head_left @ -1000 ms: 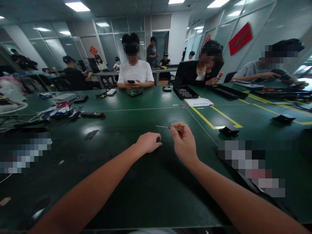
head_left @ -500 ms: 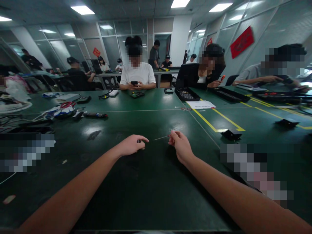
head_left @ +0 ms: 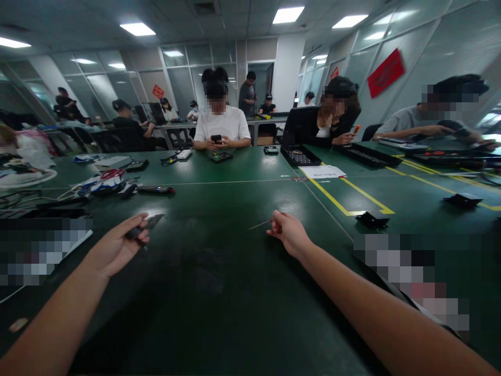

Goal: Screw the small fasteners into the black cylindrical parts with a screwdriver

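My left hand (head_left: 123,243) is over the left part of the green table (head_left: 195,334), with the fingers closed on a small black object (head_left: 134,233) whose kind I cannot make out. A dark flat patch (head_left: 155,221) shows on the tabletop just beyond its fingertips. On the right, the thumb and fingers of my right hand (head_left: 290,233) pinch a thin metal rod (head_left: 259,225) that points left. Its near end is hidden in the fingers, so I cannot tell what tool it is. The two hands are well apart.
Left of my hands lie a dark pen-like tool (head_left: 155,190), cables and gloves (head_left: 105,181). Black trays (head_left: 299,155), a paper sheet (head_left: 323,172) and a black bracket-like part (head_left: 372,220) sit on the right. Several people work around the table, one opposite (head_left: 222,128).
My left hand has moved left, away from my right hand, with the black object in its grip. My right hand stays almost in place with the rod. The view has tilted slightly upward.
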`<state>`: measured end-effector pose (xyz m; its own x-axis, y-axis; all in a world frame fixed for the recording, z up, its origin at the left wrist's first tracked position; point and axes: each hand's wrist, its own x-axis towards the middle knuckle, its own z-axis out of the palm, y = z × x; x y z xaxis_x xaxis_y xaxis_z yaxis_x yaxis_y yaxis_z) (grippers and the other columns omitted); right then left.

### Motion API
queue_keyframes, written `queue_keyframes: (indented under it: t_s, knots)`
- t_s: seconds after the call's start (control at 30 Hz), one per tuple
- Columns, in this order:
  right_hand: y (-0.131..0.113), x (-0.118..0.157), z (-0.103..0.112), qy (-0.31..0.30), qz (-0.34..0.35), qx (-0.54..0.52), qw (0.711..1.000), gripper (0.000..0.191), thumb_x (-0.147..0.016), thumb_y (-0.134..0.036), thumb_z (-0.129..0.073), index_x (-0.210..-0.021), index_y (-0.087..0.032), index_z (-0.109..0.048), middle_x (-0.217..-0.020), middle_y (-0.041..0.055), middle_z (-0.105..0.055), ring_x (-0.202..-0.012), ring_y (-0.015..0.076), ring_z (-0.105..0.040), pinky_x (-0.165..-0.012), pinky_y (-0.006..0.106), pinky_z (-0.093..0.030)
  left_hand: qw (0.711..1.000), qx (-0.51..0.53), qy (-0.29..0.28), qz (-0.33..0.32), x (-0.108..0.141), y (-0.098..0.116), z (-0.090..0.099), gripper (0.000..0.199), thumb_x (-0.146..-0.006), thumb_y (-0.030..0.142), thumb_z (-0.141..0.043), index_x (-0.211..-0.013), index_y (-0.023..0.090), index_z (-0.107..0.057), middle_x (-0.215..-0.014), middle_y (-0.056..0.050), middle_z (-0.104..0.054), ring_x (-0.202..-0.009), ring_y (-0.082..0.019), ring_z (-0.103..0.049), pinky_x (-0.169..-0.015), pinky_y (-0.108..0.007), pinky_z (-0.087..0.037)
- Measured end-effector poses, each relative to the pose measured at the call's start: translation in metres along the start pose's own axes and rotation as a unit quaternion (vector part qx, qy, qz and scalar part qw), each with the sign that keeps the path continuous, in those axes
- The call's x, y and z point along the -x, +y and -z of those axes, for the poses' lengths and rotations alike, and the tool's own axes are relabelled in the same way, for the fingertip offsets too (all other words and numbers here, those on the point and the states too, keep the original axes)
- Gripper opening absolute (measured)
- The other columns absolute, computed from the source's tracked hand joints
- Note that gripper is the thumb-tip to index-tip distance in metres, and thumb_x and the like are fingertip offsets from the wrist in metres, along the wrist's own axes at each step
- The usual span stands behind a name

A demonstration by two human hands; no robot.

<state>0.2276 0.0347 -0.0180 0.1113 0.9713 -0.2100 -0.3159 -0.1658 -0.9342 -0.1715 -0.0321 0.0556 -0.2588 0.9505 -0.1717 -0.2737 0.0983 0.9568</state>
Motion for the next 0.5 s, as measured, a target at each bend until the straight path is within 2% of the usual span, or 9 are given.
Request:
queue_keyframes:
  t_s: [0.13, 0.27, 0.37, 0.5]
  knots:
    - [-0.002, 0.005, 0.001, -0.017, 0.002, -0.012, 1.0, 0.023, -0.082, -0.036, -0.072, -0.071, -0.021, -0.059, -0.06, -0.0031, -0.054, -0.053, 0.0114, -0.05, -0.059, 0.029, -0.057, 0.993, 0.023, 0.115, -0.008, 0.012, 0.013, 0.026, 0.016, -0.098, 0.022, -0.052, -0.093, 0.022, -0.068, -0.07, 0.002, -0.053, -0.058, -0.009, -0.043, -0.054, -0.017, -0.047]
    - [-0.002, 0.006, 0.0, -0.022, 0.001, -0.016, 1.0, 0.021, -0.083, -0.035, -0.071, -0.072, -0.021, -0.06, -0.06, -0.003, -0.055, -0.055, 0.0116, -0.051, -0.058, 0.028, -0.056, 0.98, 0.031, 0.194, -0.018, 0.025, 0.023, 0.04, 0.029, -0.102, 0.026, -0.046, -0.079, 0.018, -0.061, -0.063, 0.004, -0.051, -0.056, -0.008, -0.043, -0.055, -0.017, -0.046]
    - [-0.001, 0.006, 0.0, -0.023, 0.002, -0.017, 1.0, 0.021, -0.082, -0.036, -0.071, -0.072, -0.021, -0.06, -0.06, -0.0036, -0.055, -0.054, 0.011, -0.05, -0.059, 0.028, -0.056, 0.976, 0.033, 0.215, -0.019, 0.029, 0.025, 0.055, 0.029, -0.1, 0.026, -0.046, -0.075, 0.018, -0.058, -0.062, 0.005, -0.053, -0.056, -0.009, -0.044, -0.055, -0.019, -0.046]
    - [-0.001, 0.006, 0.0, -0.028, 0.009, -0.014, 0.999, 0.024, -0.08, -0.039, -0.074, -0.071, -0.022, -0.06, -0.059, -0.0037, -0.054, -0.054, 0.0114, -0.05, -0.059, 0.028, -0.056, 0.971, 0.025, 0.237, -0.034, 0.024, 0.019, 0.085, 0.013, -0.086, 0.015, -0.052, -0.073, 0.018, -0.054, -0.062, 0.006, -0.058, -0.059, -0.013, -0.048, -0.055, -0.023, -0.046]
